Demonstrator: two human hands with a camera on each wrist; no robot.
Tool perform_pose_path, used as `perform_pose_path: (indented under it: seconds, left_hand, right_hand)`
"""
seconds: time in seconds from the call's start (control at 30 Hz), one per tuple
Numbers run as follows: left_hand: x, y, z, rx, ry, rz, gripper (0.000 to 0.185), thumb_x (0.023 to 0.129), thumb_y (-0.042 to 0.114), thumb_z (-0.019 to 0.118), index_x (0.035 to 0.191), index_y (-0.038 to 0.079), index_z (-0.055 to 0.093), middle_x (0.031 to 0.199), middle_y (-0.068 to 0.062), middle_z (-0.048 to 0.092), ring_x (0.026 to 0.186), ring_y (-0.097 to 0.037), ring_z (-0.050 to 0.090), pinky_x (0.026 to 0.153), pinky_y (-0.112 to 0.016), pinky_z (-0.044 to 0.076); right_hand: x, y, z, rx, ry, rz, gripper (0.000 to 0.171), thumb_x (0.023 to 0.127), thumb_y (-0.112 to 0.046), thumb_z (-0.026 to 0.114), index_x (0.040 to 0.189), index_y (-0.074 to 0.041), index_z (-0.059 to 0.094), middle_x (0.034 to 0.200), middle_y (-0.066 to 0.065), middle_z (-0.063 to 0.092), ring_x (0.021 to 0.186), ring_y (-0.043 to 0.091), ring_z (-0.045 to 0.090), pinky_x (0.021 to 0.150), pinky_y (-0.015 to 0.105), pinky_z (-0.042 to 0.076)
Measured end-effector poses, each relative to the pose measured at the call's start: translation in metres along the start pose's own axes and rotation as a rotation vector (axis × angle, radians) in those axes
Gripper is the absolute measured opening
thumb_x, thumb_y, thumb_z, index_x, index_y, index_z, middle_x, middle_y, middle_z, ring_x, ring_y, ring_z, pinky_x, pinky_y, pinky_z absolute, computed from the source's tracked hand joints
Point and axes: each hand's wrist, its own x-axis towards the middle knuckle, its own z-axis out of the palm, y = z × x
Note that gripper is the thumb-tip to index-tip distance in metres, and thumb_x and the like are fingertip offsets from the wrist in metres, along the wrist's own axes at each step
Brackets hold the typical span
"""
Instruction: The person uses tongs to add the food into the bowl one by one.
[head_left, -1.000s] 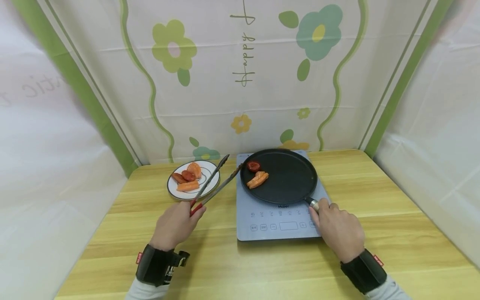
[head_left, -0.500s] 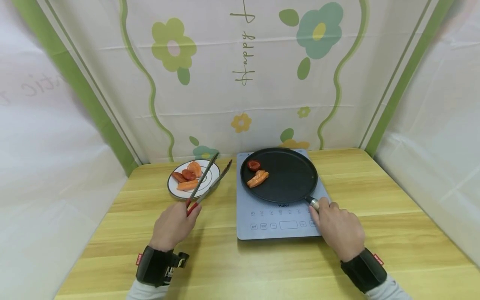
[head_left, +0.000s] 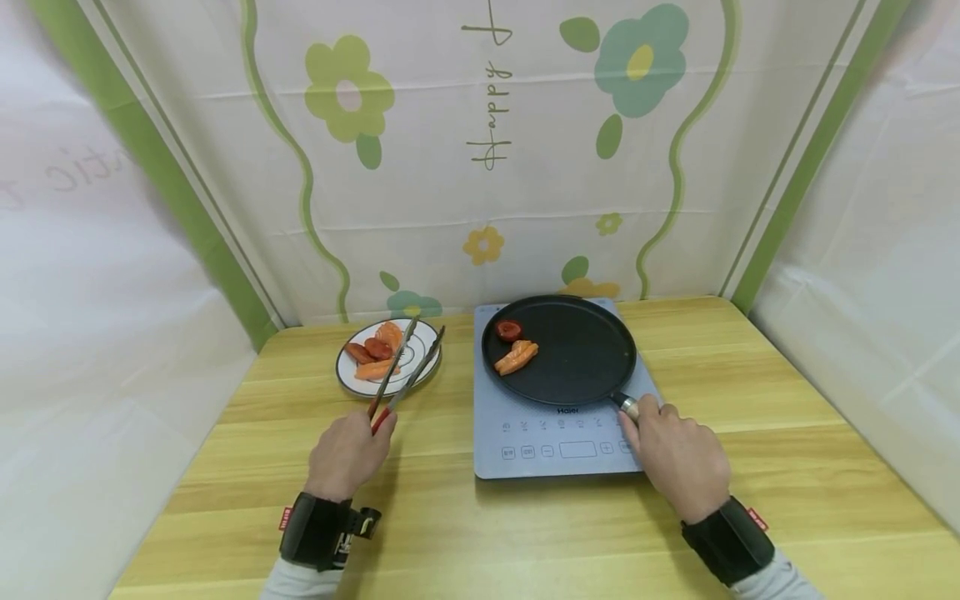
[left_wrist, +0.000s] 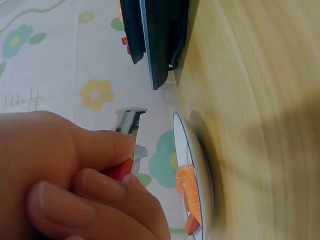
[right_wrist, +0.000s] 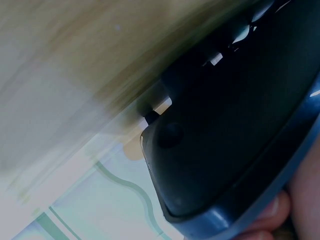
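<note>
My left hand (head_left: 348, 457) grips metal tongs (head_left: 409, 382) by their red handles. The tongs' two arms are spread and reach over the right part of a white plate (head_left: 351, 382) with a dark rim; nothing is held between their tips. On the plate lie orange pieces (head_left: 377, 370) and dark red slices (head_left: 378, 348). My right hand (head_left: 678, 458) holds the handle (head_left: 628, 407) of a flat black pan (head_left: 577, 358). At the pan's left side are a salmon-like striped piece (head_left: 516, 358) and a dark red slice (head_left: 508, 331).
Beneath the pan stands a flat grey induction cooktop (head_left: 540, 437) with printed controls, its underside seen in the right wrist view. Wooden tabletop (head_left: 435, 533) surrounds it. A flower-printed cloth (head_left: 420, 192) hangs behind, with white cloth on both sides.
The tongs have moved left, from beside the pan's edge to over the plate, and their arms have come closer together. My right hand and the pan have stayed put.
</note>
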Motion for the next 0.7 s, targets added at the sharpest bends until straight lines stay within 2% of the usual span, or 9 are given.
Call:
perform_pose_path:
  seconds: [0.33,0.5,0.7]
  left_hand:
    - [0.002,-0.004,-0.001,0.017,0.022,-0.055,0.054,0.109,0.043,0.051,0.065,0.013,0.047,0.056,0.002,0.037,0.048,-0.015,0.036,0.044,-0.027,0.026]
    - [0.005,-0.006,-0.003,0.022,0.033,-0.098,0.054,0.108,0.044,0.05,0.064,0.013,0.043,0.058,0.001,0.036,0.051,-0.018,0.039,0.047,-0.03,0.028]
    - [0.011,-0.009,-0.004,0.028,0.018,-0.106,0.054,0.108,0.043,0.051,0.064,0.013,0.044,0.058,0.0,0.036,0.051,-0.018,0.039,0.048,-0.03,0.028]
  right_hand:
    - [-0.002,0.001,0.004,-0.002,-0.048,0.019,0.044,0.093,-0.033,0.072,0.079,-0.004,0.042,0.059,0.001,0.03,0.041,0.012,0.027,0.039,0.026,0.017]
    - [-0.003,0.002,0.005,0.003,-0.054,0.022,0.044,0.093,-0.032,0.073,0.079,-0.004,0.042,0.059,0.001,0.03,0.041,0.012,0.027,0.04,0.026,0.016]
    - [-0.003,0.001,0.005,0.002,-0.054,0.026,0.045,0.092,-0.032,0.074,0.079,-0.004,0.042,0.059,0.001,0.03,0.041,0.013,0.027,0.04,0.026,0.016]
